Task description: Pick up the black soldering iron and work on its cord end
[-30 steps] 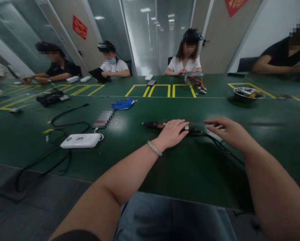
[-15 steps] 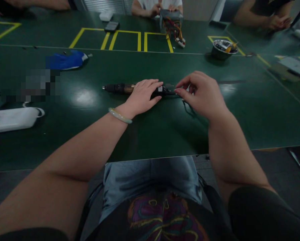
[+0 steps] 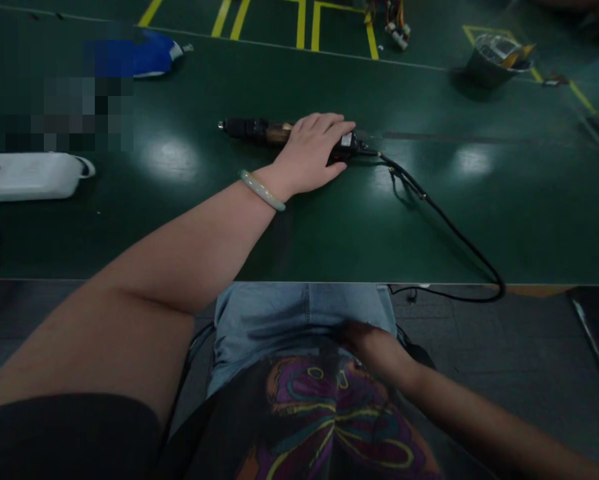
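An electric screwdriver (image 3: 277, 132), black with a brownish see-through section, lies on the green table with its metal tip to the left. My left hand (image 3: 313, 150) rests palm down over its rear half, fingers laid out across it and thumb spread on the near side. From the screwdriver's right end runs a black cable (image 3: 452, 223), looping down past the table's front edge. My right hand (image 3: 364, 339) is low at my lap, by my waist. Its fingers are in shadow and hidden, so I cannot see whether it holds anything.
A white block-shaped thing with a loop (image 3: 34, 179) lies at the left. Behind it is a blue glove-like item (image 3: 152, 55). A metal bowl (image 3: 497, 63) with small contents stands at the back right. Coloured wires with connectors (image 3: 397, 30) show at the top, near yellow tape marks.
My right hand has left the cable end of the screwdriver and dropped to my lap. My left hand stays on the screwdriver. The view has tilted down; the cable loop now shows.
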{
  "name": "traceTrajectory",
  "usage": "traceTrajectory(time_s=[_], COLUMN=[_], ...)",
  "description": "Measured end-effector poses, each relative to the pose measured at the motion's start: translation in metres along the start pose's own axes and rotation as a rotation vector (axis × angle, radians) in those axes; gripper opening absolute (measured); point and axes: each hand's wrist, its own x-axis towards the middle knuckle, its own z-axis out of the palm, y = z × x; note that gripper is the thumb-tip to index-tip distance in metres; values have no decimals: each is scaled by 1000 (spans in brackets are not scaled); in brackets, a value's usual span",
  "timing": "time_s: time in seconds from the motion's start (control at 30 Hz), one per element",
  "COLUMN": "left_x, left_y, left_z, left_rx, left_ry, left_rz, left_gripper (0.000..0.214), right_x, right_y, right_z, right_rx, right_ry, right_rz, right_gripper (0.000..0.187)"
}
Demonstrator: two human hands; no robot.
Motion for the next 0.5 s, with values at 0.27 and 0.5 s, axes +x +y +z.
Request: traceTrajectory(time_s=[0.27,0.5], left_x=[-2,-2], left_y=[-2,1], left_z=[1,-1], left_rx=[-8,79], left_ry=[32,74], left_rz=[65,88], left_gripper=[69,65], right_x=[30,40], right_y=[-18,-23], right_z=[0,-33], right_rx=[-68,-192], right_ry=[39,443], right_rz=[-64,45], right_gripper=[20,27])
